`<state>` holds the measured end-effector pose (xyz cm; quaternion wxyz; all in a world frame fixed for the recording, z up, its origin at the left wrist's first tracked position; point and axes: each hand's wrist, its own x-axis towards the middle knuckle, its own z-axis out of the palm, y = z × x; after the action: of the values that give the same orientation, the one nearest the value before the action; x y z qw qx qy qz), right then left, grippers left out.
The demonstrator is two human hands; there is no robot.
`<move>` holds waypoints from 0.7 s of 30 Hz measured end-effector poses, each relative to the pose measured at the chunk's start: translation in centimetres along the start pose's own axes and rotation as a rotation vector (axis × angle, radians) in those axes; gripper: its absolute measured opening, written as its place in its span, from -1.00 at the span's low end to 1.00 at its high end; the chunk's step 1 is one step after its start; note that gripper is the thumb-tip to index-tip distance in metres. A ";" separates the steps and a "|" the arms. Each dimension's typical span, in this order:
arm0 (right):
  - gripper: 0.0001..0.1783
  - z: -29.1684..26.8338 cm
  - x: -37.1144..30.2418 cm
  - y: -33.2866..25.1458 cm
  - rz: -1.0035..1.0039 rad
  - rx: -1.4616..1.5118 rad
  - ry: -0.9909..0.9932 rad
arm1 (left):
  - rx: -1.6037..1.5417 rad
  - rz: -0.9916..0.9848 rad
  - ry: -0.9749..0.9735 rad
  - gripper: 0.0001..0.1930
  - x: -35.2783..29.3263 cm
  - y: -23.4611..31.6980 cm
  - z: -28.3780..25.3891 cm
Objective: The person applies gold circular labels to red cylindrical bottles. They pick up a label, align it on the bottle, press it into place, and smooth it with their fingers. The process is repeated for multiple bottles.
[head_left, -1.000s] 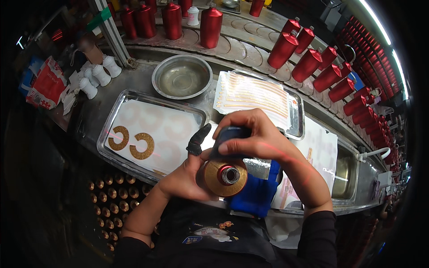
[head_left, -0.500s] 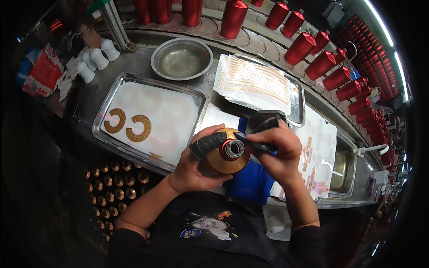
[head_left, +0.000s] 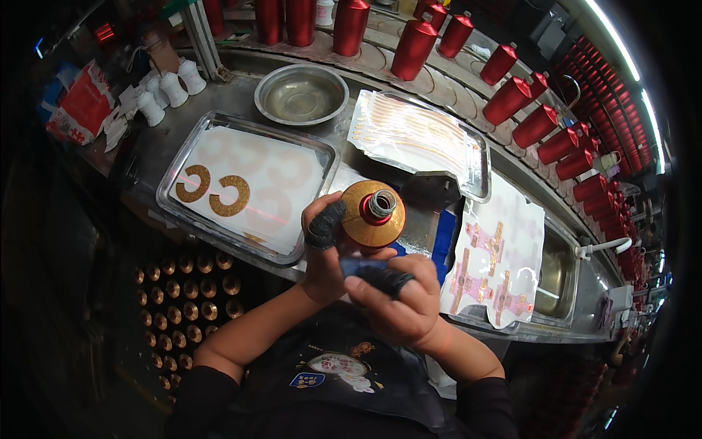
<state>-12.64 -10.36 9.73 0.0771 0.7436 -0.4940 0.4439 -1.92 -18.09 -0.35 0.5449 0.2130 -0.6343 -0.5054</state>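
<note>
Gold-topped bottle judged rigid, slippery; hold by body. Left grip wraps it; right grip pinches blurred dark tool.

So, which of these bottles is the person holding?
The gold-topped bottle, held in the left hand; the red-shouldered bottles stand farther off, untouched.
</note>
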 end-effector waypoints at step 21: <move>-0.67 -1.0 0.2 1.6 -0.120 0.031 -0.081 | 0.069 -0.206 0.013 -0.01 0.2 -0.4 -0.8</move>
<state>-14.53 -10.71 9.94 0.0720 0.7902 -0.4445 0.4157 -1.36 -18.72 -0.69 0.4866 0.2990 -0.6225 -0.5350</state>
